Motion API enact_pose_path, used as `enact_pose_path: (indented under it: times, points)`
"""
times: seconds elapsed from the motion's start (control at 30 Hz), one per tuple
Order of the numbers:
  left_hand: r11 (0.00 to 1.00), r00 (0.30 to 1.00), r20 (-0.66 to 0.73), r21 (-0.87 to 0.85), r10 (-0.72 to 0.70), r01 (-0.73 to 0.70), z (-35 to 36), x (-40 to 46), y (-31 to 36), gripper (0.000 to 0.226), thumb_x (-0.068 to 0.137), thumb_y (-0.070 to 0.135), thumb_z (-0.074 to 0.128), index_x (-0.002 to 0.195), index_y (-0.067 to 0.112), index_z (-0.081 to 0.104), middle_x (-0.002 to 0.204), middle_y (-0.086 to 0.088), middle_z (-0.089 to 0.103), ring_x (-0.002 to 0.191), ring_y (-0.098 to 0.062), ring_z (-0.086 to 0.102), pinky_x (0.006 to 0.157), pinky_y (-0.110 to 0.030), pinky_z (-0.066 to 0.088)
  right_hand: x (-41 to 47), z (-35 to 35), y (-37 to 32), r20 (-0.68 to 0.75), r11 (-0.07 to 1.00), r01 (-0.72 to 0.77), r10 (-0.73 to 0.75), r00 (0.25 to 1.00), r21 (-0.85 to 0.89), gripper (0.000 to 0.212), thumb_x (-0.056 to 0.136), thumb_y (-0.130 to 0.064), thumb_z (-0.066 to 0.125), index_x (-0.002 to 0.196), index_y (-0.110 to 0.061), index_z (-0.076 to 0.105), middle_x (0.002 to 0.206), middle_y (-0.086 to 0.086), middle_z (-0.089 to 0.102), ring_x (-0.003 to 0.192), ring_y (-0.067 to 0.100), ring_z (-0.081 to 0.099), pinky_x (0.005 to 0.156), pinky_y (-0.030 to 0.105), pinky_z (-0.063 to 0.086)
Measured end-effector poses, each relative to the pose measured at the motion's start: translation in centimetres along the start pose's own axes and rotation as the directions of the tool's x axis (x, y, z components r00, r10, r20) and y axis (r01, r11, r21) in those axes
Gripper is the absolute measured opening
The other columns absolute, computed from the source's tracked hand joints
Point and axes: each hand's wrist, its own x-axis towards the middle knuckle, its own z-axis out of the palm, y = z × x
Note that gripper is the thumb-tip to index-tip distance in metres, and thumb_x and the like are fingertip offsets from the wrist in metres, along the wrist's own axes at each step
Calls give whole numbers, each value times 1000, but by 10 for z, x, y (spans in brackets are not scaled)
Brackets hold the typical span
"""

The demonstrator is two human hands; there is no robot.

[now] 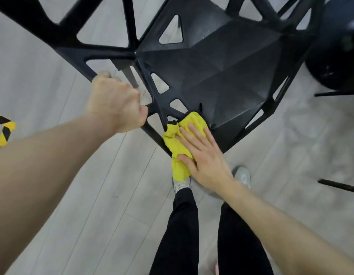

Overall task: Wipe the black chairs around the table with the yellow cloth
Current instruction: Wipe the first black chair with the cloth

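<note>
A black chair (221, 72) with a faceted seat and triangular cut-outs fills the upper middle of the head view. My left hand (116, 104) grips a bar of its frame at the left, fingers curled round it. The yellow cloth (179, 143) lies over the seat's near corner and hangs down past the edge. My right hand (201, 153) presses flat on the cloth with straight, spread fingers.
Pale wood-look floor (92, 195) lies all around. A dark round base (334, 56) stands at the upper right, with thin black legs (338, 186) near the right edge. Yellow-and-black tape (4, 129) marks the floor at the left. My legs and shoes are below the chair.
</note>
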Motion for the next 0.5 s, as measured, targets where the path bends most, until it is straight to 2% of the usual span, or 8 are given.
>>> enact_pose_path:
  times: [0.1,0.2,0.23,0.3,0.37,0.43,0.5]
  points:
    - [1000,1000,17,12,-25,25,1,-1,2,59,80,43,8,58,19,57,57,2,55,67,-22,55,87,-43,41,19,-17,60,-25,989,-27,24,999,-145,50,116,-45,37,147,-17,63,166,-1,44,161,19,27,130,59,17]
    - [1000,1000,16,9,-26,26,2,-1,2,58,79,43,7,57,19,55,56,1,54,66,-23,54,87,-42,38,22,-27,88,-155,987,-149,138,978,-67,47,116,-35,37,137,-11,71,163,2,49,160,24,30,130,57,16]
    - [1000,1000,14,9,-24,24,2,-1,1,58,79,43,6,57,18,54,57,1,54,66,-23,53,88,-42,38,22,-23,76,-184,987,-163,161,970,7,46,115,-37,41,138,-10,70,162,3,50,160,26,30,130,58,17]
    - [1000,1000,12,8,-25,24,1,-2,1,57,79,43,6,57,18,52,57,1,55,67,-23,53,89,-42,39,20,-2,26,-133,981,-147,164,977,128,56,109,-50,49,146,-11,64,164,3,48,161,25,27,130,57,17]
    - [999,999,10,25,-33,33,0,-2,2,57,79,44,6,58,18,52,59,0,56,68,-23,54,89,-43,39,22,17,-29,-114,985,-108,124,986,136,64,105,-58,54,153,-17,56,165,3,46,160,23,28,130,54,20]
    - [999,999,31,33,-39,38,-1,-1,2,59,80,44,5,59,18,53,60,0,56,68,-24,55,90,-43,40,20,25,-41,-177,990,-85,104,979,111,58,107,-51,57,154,-18,55,162,4,49,157,24,35,127,53,26]
    - [999,999,25,23,-35,34,-2,-2,3,61,79,44,3,59,18,54,60,-1,56,67,-24,56,89,-44,40,8,17,-14,-164,993,48,-30,986,106,54,108,-42,62,154,-15,56,161,6,51,155,27,39,125,55,31]
